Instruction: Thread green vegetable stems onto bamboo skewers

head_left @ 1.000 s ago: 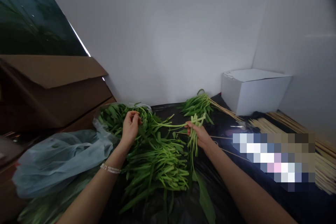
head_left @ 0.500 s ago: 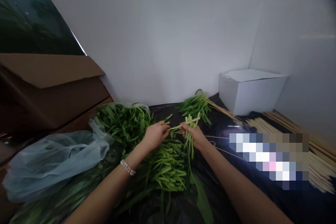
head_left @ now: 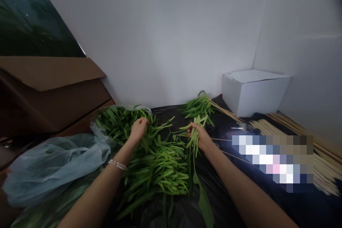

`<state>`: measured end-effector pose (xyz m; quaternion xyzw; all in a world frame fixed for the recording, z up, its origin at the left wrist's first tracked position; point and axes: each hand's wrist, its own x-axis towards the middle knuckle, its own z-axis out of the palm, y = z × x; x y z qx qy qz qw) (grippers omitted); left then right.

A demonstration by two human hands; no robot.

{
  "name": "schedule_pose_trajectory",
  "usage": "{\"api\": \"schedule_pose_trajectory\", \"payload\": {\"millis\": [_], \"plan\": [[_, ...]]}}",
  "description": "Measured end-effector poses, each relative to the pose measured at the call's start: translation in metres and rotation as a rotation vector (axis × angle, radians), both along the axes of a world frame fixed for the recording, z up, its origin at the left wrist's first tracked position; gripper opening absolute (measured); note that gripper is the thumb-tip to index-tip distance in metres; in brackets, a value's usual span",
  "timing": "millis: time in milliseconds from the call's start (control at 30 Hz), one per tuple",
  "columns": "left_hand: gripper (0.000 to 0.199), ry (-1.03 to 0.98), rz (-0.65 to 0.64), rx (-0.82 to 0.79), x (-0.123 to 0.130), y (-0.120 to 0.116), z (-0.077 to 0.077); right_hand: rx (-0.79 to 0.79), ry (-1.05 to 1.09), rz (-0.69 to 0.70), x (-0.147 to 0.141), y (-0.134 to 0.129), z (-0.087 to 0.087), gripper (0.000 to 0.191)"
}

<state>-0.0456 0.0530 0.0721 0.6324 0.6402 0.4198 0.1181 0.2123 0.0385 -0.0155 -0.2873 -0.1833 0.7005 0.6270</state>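
**Right hand clamps a stem bundle**

The bundle stands upright in a tight fist just right of the water spinach heap; the left hand pinches narrowly on stems at the heap's far edge; a leafy bunch lies beyond the heap; a pale blue plastic bag lies left of it; a white box sits farther right, beyond it; wooden skewers lie right of it, past black plastic sheeting.
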Motion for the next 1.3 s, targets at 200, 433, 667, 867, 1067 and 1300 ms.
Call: {"api": "schedule_pose_trajectory", "payload": {"millis": [200,433,667,867,1067,1300], "plan": [[0.031,0.067,0.006,0.053,-0.031,0.014,0.015,-0.037,0.062,0.133,-0.003,-0.001,-0.006,0.011],[0.024,0.92,-0.077,-0.115,-0.006,0.033,-0.019,0.108,-0.019,0.119,-0.01,-0.003,-0.013,0.031],[0.029,0.934,-0.048,-0.219,0.014,0.081,-0.053,0.092,-0.074,0.124,-0.01,0.001,-0.016,0.037],[0.025,0.886,-0.068,-0.393,0.012,0.112,-0.066,0.037,-0.088,0.118,-0.009,0.005,-0.021,0.034],[0.008,0.8,-0.113,-0.332,0.014,0.104,-0.065,0.044,-0.098,0.119,-0.009,0.004,-0.021,0.031],[0.007,0.434,-0.087,0.086,0.01,0.098,0.002,0.041,-0.095,0.115,-0.008,0.001,-0.019,0.031]]}}
